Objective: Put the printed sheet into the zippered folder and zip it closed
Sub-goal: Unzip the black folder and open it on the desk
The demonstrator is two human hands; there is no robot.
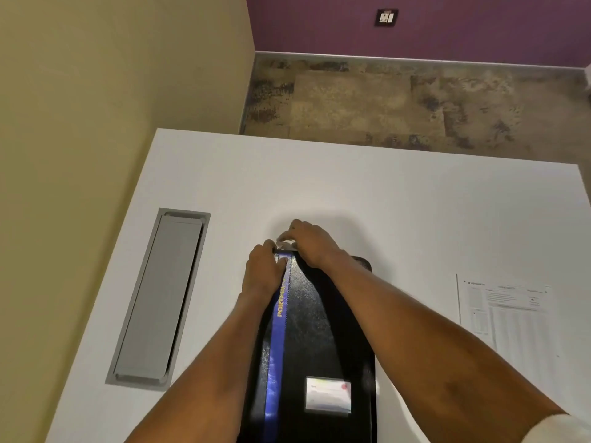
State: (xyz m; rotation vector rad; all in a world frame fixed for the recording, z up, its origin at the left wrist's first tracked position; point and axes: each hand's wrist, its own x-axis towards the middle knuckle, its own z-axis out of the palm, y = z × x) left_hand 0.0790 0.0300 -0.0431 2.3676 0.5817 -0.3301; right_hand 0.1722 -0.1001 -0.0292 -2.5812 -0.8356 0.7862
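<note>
White table (pixel 415 203): my left hand (pixel 262 270) grips the far corner of the stiff zippered folder (pixel 319 330), and my right hand (pixel 311 243) pinches its far edge. I'd lift the flimsy printed sheet (pixel 511 314), at the right edge, by a corner.

Your left hand (pixel 263 270) and right hand (pixel 311 243) covered the far end of the black, blue-striped zippered folder (pixel 319 330); the white printed sheet (pixel 511 318) was too blurred to read.

Your folder (pixel 316 330) is black, with a blue stripe (pixel 277 334) lettered in yellow. Right of it you see a white sheet (pixel 511 318) printed grey; the worktop (pixel 383 203) is white.
</note>
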